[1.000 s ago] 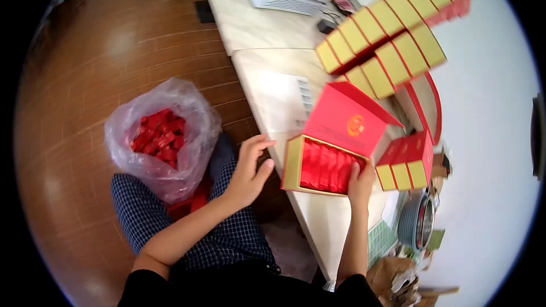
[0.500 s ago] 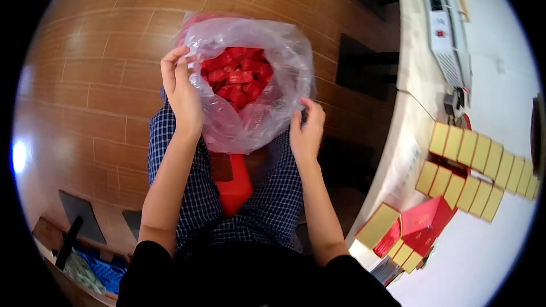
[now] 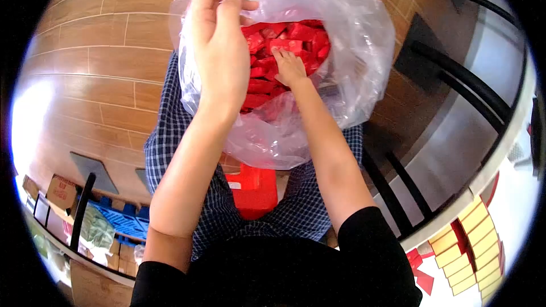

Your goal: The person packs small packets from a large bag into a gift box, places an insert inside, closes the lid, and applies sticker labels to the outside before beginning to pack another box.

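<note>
Between the knees stands a large clear plastic bag [image 3: 361, 51], its mouth wide apart. Inside lie many small shiny red packets [image 3: 260, 86]. My right hand [image 3: 290, 67] reaches down into the bag, with fingers stretched over the packets and the fingertips at one of them. My left hand [image 3: 219, 45] is raised over the bag's left side, close to the camera; its fingers are loosely bent and apart, and nothing shows in them. Whether it touches the plastic I cannot tell.
A red stool [image 3: 254, 196] is below, between the legs. At right, a table edge [image 3: 441, 216] runs past black metal legs [image 3: 392, 193], with rows of yellow boxes [image 3: 469, 244] on top. At lower left are a blue plastic crate [image 3: 122, 219] and a cardboard box [image 3: 61, 193].
My right hand has moved from the bag's right rim down into it, onto the red packets. My left hand has lifted nearer the camera. The view has shifted and the bag looks larger.
</note>
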Action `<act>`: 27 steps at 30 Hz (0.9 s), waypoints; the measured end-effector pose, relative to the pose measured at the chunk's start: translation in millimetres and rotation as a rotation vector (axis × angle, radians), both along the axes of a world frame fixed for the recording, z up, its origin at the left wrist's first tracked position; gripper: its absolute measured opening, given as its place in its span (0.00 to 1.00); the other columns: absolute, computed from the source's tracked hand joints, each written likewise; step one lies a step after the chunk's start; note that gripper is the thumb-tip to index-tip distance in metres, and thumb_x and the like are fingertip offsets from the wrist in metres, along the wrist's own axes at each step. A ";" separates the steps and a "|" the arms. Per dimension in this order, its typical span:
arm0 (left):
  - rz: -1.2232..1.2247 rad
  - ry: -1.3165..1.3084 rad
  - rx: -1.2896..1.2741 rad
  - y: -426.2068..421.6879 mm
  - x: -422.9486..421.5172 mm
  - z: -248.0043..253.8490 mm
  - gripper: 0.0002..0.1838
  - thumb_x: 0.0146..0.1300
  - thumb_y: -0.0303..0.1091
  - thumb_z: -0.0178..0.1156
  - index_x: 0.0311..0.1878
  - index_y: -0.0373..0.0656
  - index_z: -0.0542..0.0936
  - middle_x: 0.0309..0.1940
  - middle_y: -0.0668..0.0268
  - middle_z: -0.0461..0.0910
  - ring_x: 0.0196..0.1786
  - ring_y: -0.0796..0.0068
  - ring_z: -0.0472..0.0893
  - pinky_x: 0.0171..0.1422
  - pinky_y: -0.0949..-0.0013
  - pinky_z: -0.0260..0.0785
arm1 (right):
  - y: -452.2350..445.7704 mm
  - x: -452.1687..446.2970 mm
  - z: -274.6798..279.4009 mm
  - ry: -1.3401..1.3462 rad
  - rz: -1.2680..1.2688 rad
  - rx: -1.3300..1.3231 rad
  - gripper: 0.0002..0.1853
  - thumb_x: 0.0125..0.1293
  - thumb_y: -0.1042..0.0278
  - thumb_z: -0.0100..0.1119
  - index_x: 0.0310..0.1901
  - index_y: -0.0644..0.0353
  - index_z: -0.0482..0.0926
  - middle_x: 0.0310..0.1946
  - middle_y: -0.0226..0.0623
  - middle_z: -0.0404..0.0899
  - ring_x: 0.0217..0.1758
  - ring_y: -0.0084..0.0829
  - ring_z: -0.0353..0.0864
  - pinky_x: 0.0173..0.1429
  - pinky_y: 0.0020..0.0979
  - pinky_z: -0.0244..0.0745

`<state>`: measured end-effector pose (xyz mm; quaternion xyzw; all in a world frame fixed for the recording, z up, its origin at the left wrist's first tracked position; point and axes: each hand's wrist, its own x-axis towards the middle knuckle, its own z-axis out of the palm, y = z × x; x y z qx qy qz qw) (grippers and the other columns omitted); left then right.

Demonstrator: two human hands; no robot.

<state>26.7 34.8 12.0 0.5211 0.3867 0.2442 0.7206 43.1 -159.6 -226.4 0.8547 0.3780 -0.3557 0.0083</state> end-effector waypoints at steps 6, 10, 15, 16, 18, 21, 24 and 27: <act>-0.074 0.045 -0.043 3.0 1.6 -6.5 0.10 0.71 0.32 0.49 0.49 0.41 0.77 0.44 0.67 0.78 0.42 0.79 0.76 0.48 0.75 0.67 | 0.8 -15.9 -24.6 0.020 0.107 -0.062 0.31 0.47 0.75 0.66 0.58 0.52 0.74 0.52 0.44 0.70 0.60 0.44 0.68 0.62 0.43 0.68; -0.101 0.049 -0.043 1.5 2.4 -4.1 0.10 0.71 0.31 0.49 0.50 0.41 0.77 0.42 0.67 0.79 0.41 0.80 0.77 0.47 0.76 0.67 | -10.5 -21.9 -18.2 0.036 -0.074 -0.114 0.23 0.52 0.76 0.63 0.53 0.56 0.74 0.53 0.47 0.69 0.57 0.51 0.72 0.58 0.47 0.72; -0.129 0.016 -0.054 -1.4 1.3 -1.9 0.09 0.68 0.27 0.49 0.48 0.41 0.77 0.41 0.66 0.79 0.39 0.81 0.75 0.43 0.77 0.66 | -50.3 2.4 45.8 0.065 -0.520 0.054 0.23 0.57 0.71 0.65 0.54 0.59 0.70 0.50 0.49 0.77 0.52 0.50 0.79 0.54 0.47 0.75; -0.153 0.010 -0.040 -1.6 0.6 -3.0 0.09 0.68 0.27 0.49 0.48 0.41 0.77 0.41 0.66 0.79 0.39 0.81 0.75 0.43 0.77 0.66 | -57.6 7.8 66.0 0.034 -0.581 0.054 0.26 0.57 0.71 0.66 0.56 0.63 0.69 0.45 0.48 0.81 0.47 0.44 0.82 0.52 0.43 0.77; -0.206 -0.030 -0.022 -4.3 -2.3 -13.3 0.09 0.68 0.28 0.50 0.48 0.41 0.77 0.41 0.67 0.79 0.39 0.81 0.75 0.42 0.77 0.66 | -75.7 15.2 101.8 0.170 -0.793 0.204 0.26 0.57 0.71 0.66 0.57 0.64 0.68 0.45 0.48 0.81 0.47 0.41 0.82 0.51 0.41 0.77; -0.350 0.013 0.048 -12.9 -6.6 -16.0 0.10 0.69 0.32 0.52 0.50 0.40 0.76 0.41 0.67 0.79 0.39 0.80 0.75 0.44 0.75 0.68 | -96.5 12.9 158.2 0.224 -0.966 0.460 0.25 0.60 0.73 0.65 0.57 0.67 0.68 0.49 0.45 0.79 0.48 0.32 0.81 0.49 0.34 0.78; -0.445 0.052 -0.164 -38.7 -23.5 -6.7 0.14 0.72 0.39 0.51 0.55 0.44 0.75 0.47 0.67 0.77 0.45 0.78 0.76 0.53 0.74 0.68 | -87.3 -12.5 229.2 0.294 -1.317 0.938 0.26 0.63 0.73 0.63 0.60 0.67 0.64 0.56 0.40 0.75 0.59 0.34 0.74 0.61 0.35 0.72; -0.599 0.068 -0.614 -60.9 -60.9 25.9 0.37 0.67 0.61 0.53 0.69 0.48 0.59 0.61 0.57 0.69 0.64 0.62 0.71 0.66 0.56 0.64 | -63.9 -52.6 296.6 -0.128 -1.121 1.057 0.23 0.63 0.76 0.61 0.58 0.67 0.65 0.58 0.44 0.72 0.61 0.37 0.72 0.67 0.36 0.65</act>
